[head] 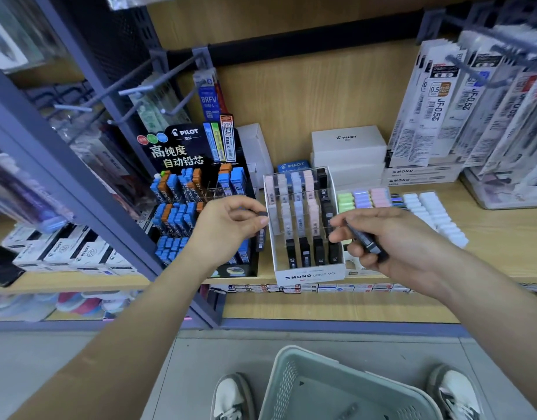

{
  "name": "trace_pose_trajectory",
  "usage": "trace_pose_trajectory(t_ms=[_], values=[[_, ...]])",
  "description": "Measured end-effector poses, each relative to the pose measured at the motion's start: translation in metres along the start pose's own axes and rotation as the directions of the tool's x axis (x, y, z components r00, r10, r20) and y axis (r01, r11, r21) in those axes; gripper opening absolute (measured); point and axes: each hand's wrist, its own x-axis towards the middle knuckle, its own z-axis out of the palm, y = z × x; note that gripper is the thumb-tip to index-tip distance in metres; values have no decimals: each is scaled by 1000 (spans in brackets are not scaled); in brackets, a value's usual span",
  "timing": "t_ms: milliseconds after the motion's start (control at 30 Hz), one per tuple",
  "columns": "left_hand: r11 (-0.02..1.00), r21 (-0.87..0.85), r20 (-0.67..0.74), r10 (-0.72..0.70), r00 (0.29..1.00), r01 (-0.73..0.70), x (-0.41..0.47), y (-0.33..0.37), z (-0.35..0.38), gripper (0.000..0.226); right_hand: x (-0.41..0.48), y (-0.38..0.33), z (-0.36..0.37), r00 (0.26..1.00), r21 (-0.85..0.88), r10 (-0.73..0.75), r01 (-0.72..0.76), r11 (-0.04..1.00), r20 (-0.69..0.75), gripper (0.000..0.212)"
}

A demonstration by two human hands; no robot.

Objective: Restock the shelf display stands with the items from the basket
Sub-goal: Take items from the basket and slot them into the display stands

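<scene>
A head-worn wide-angle camera looks forward and down, close over shelf (pixel 488 237) and basket (pixel 287 386).

black stand (pixel 182 147): PILOT | white stand (pixel 309 275): MONO graph MG | hanging packs (pixel 440 116): JF-0.5

Our left hand (pixel 231 222) pinches a black case (pixel 261 236), white-barcoded. Right of that grip, the white stand (pixel 309 275) shows pink, pale-blue and black cases (pixel 298 209); left of it, the black stand (pixel 182 144) shows blue and orange.
</scene>
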Motion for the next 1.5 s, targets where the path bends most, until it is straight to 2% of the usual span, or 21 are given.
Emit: trace_pose_trajectory(t_ms=[167, 267, 367, 467, 633, 733, 867, 1000, 1100, 1233, 1333, 1367, 1433, 1467, 1500], values=[[999, -35, -95, -7, 995, 4, 2, -7, 3, 11, 2, 0, 3, 1000, 1, -5, 5, 1000, 2, 20], [992, 127, -66, 10, 998, -1, 2, -10, 6, 9, 3, 0, 3, 1000, 5, -10, 10, 1000, 3, 20], [933, 346, -45, 127, 991, -104, 1, -13, 12, 10, 3, 0, 2, 1000, -3, -13, 13, 1000, 7, 21], [844, 484, 1, 261, 965, -229, 0, -18, 17, 15, 2, 0, 1, 1000, -8, -17, 17, 1000, 6, 21], [764, 548, 67, 367, 928, -342, 5, -32, 26, 16, 0, 0, -1, 1000, -13, -13, 14, 1000, 21, 21], [679, 622, 125, 407, 905, -391, 6, -46, 35, 15, -1, 0, -2, 999, -12, -9, 9, 1000, 31, 21], [608, 679, 127, 455, 881, -412, 7, -56, 43, 4, -1, 0, -3, 999, -43, -4, 6, 999, 43, 22], [600, 684, 103, 484, 869, -415, 8, -58, 47, 4, -1, 0, -2, 999, -57, 3, 0, 998, 49, 22], [625, 681, 74, 458, 886, -380, 8, -55, 50, 5, -1, 1, -1, 998, -50, 8, -5, 999, 55, 22], [648, 706, 57, 350, 935, -286, 6, -41, 49, 13, -5, 3, 2, 996, -40, 18, -15, 999, 87, 18], [720, 654, 21, 288, 957, -231, 2, -21, 44, 17, -6, 4, 6, 990, -52, 27, -20, 998, 136, 19], [807, 555, 2, 239, 971, -200, 0, -12, 42, 16, -5, 4, 7, 988, -42, 29, -23, 999, 152, 20], [976, 199, 66, 80, 995, -91, -8, 6, 39, 14, -5, 6, 10, 986, -36, 10, -4, 999, 165, 22], [998, 52, 150, 28, 988, -36, -12, 14, 36, 14, -5, 7, 12, 987, -63, -19, 29, 998, 159, 23], [1000, -6, 222, 13, 975, -12, -16, 20, 34, 13, -4, 8, 13, 988, -111, -60, 76, 991, 140, 23]])
